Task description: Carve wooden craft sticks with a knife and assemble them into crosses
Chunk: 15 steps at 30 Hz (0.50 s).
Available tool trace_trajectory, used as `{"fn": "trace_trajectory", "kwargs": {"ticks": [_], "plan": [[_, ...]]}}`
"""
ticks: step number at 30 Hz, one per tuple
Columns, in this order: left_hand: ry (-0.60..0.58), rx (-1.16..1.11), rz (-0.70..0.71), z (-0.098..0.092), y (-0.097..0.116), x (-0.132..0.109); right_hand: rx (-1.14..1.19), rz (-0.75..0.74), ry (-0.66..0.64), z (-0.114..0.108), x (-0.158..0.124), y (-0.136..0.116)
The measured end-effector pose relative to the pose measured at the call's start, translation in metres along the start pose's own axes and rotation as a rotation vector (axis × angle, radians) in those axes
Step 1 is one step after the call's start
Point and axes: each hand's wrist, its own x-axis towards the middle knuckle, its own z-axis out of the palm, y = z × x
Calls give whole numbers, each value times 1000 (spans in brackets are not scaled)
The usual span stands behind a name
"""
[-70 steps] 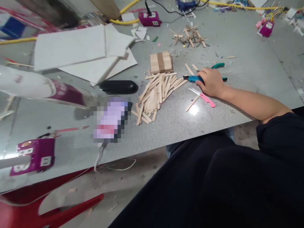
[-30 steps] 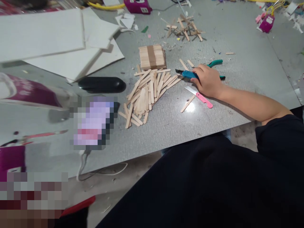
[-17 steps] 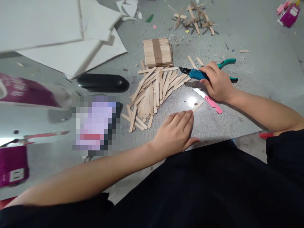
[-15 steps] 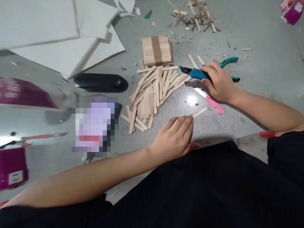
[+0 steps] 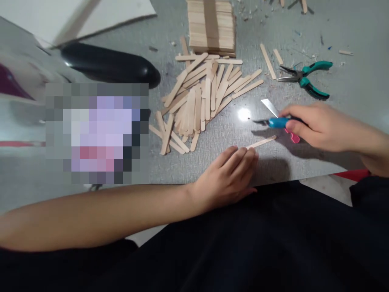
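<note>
A wooden stick (image 5: 263,142) lies on the grey table near its front edge, its left end under the fingers of my left hand (image 5: 229,174). My right hand (image 5: 319,123) is closed round a blue utility knife (image 5: 278,122), raised above the table with its dark blade pointing left. Under and behind it lies a pink folding knife (image 5: 294,137) with its silver blade out. Loose wooden sticks (image 5: 197,101) form a pile left of the knives. Behind the pile stands a banded stack of sticks (image 5: 226,28).
Green-handled pliers (image 5: 317,77) lie open at the right, beside two separate sticks (image 5: 268,61). A long black object (image 5: 109,65) and a blurred-out device (image 5: 103,129) are at the left. White board (image 5: 103,18) lies at the back left.
My right hand has brought the blue knife toward me, off the area by the pliers and over the pink knife. My left hand stays on the stick. The view has moved closer.
</note>
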Motion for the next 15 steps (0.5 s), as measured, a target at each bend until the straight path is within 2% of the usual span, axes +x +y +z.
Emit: {"fn": "trace_trajectory", "kwargs": {"ticks": [3,6,9,12,15], "plan": [[-28,2,-31,0,2,1,8,94,-174,-4,-26,-3],[-46,-20,-55,0,1,2,10,134,-191,3,-38,3],[-10,-32,-19,0,-2,1,21,100,-157,15,-42,4],[45,-23,22,0,-3,-1,-70,64,-129,27,-45,-2],[95,-28,20,1,-3,0,-175,6,-155,33,-50,-6]]}}
